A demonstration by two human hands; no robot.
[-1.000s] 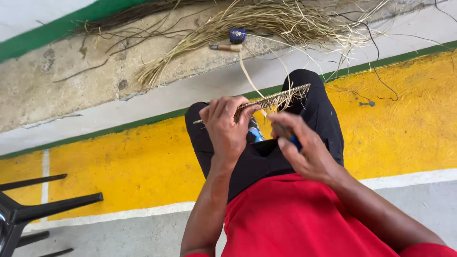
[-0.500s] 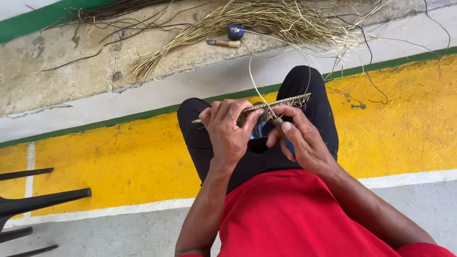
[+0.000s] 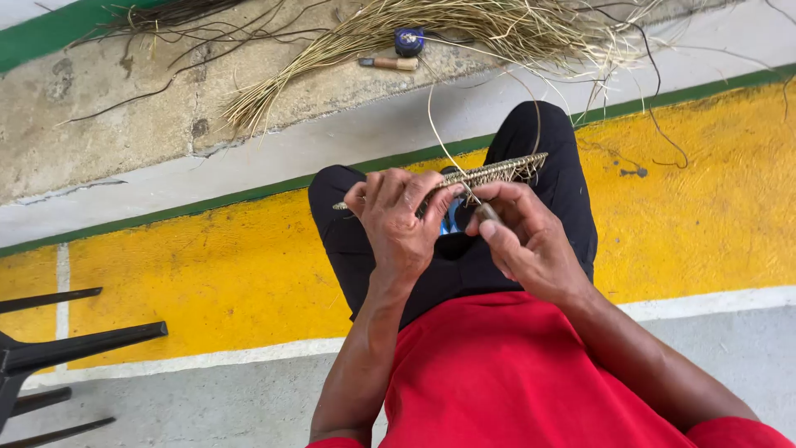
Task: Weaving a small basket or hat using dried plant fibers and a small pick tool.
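At nine o'clock, the dark legs of a black plastic chair (image 3: 58, 348) are seen on the yellow-painted floor (image 3: 199, 290). At the centre, a narrow woven strip of pale straw-coloured fibre (image 3: 489, 173) is held edge-on above the lap; it is gripped by the left hand (image 3: 398, 224), closed around its left part. Just to the right, the right hand (image 3: 526, 241) is closed in a pinch on a small dark tool at the strip's lower edge, where a loose strand loops upward. A short length appears already woven; much seems left, judging by the bundle of loose dry fibres (image 3: 464, 33) lying at twelve o'clock, beside a wooden-handled tool (image 3: 390, 63) and a small blue round object (image 3: 410, 40)
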